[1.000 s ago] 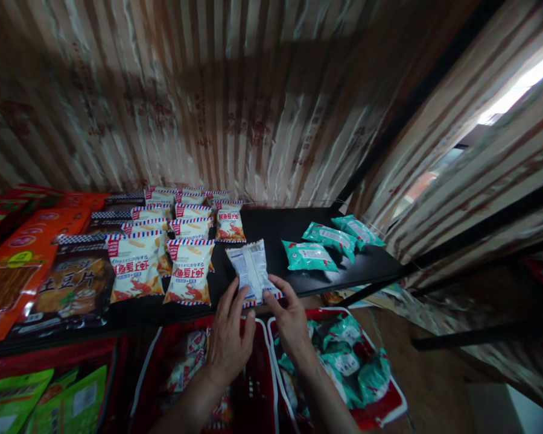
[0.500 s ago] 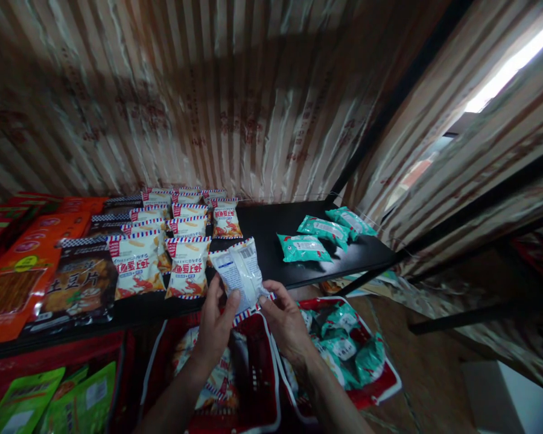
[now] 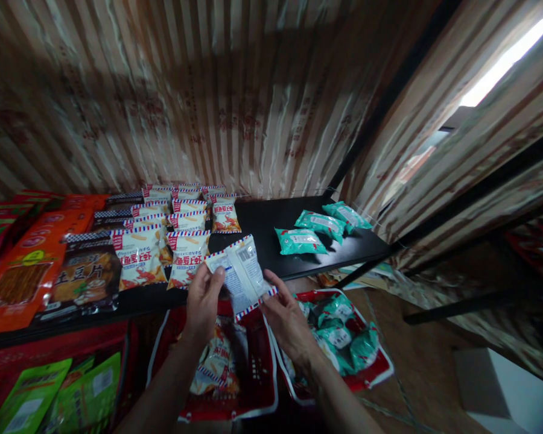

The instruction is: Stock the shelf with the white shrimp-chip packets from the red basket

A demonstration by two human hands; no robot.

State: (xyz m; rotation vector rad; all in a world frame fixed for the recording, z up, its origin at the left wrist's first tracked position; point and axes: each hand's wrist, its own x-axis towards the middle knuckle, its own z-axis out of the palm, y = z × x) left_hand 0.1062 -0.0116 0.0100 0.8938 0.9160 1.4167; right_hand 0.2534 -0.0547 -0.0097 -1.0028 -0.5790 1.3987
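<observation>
A white snack bag (image 3: 243,274) with red-and-blue striped ends is held between my hands, its printed back towards me. My left hand (image 3: 203,295) grips its left edge, thumb on top. At the lower right corner, my right hand (image 3: 286,313) has its fingers closed on the striped end. The bag hangs over the front edge of the black shelf (image 3: 257,217). Matching snack bags (image 3: 185,256) stand in rows on the shelf, left of the held one. Below my hands, a red basket (image 3: 271,386) holds more of these bags (image 3: 215,367).
Three teal packets (image 3: 301,241) lie on the shelf's right part. Another red basket (image 3: 387,367) holds several teal packets. Brown potato-chip bags (image 3: 84,271) and orange bags (image 3: 20,283) occupy the left. Green bags (image 3: 81,392) sit in a basket below. A white box (image 3: 502,386) stands on the floor.
My left hand has shifted left and up along the held bag's edge. The bag has turned slightly, and more of its printed back and barcode shows.
</observation>
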